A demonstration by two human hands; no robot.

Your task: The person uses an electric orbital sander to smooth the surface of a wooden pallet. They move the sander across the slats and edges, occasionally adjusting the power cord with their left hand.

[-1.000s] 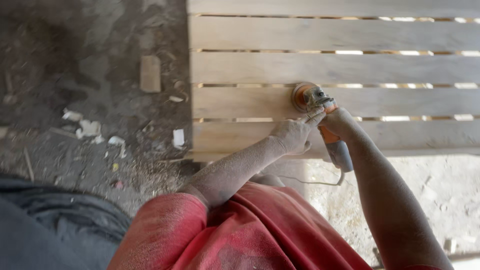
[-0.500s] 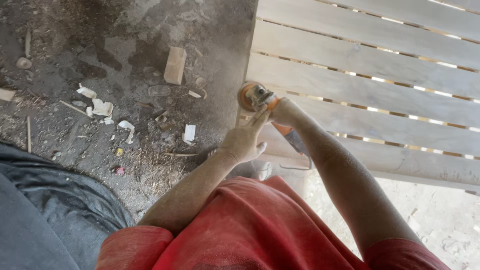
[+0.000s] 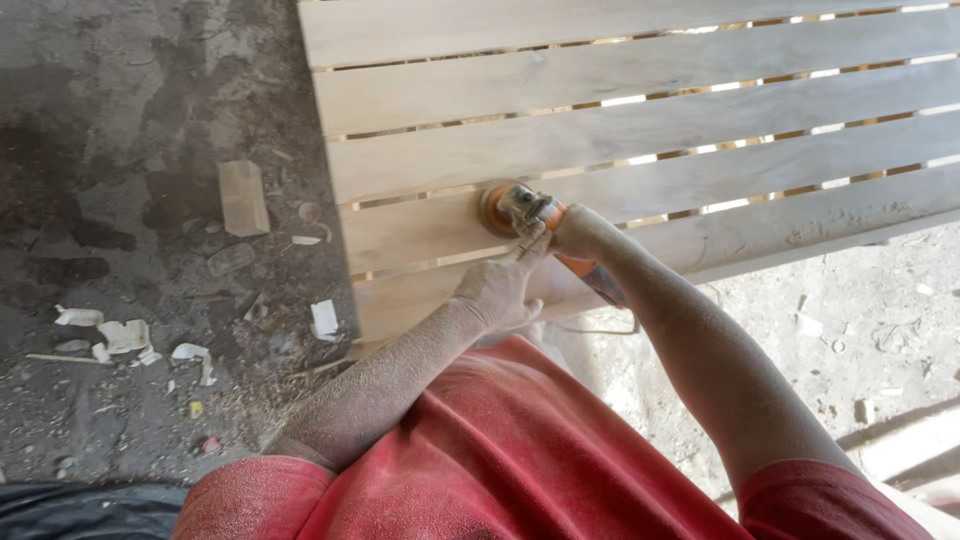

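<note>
An orange and grey angle grinder (image 3: 525, 212) with a round sanding disc presses on a pale slatted wooden panel (image 3: 600, 130), near its left end. My right hand (image 3: 583, 232) is wrapped round the grinder's body, dusty with sawdust. My left hand (image 3: 500, 290) lies just left of it, its fingers stretched up to touch the grinder's head. The tool's cord (image 3: 600, 328) loops below the panel's near edge. My red shirt fills the lower part of the view.
A small wooden block (image 3: 243, 197) lies on the dirt floor left of the panel, with white scraps (image 3: 125, 337) and chips scattered nearby. A dark sheet (image 3: 80, 510) shows at the bottom left. Pale sandy ground and a light board (image 3: 910, 445) are at the lower right.
The view has swung, so the panel now slopes the other way. The grinder stays by the panel's left end, with both hands on it as before.
</note>
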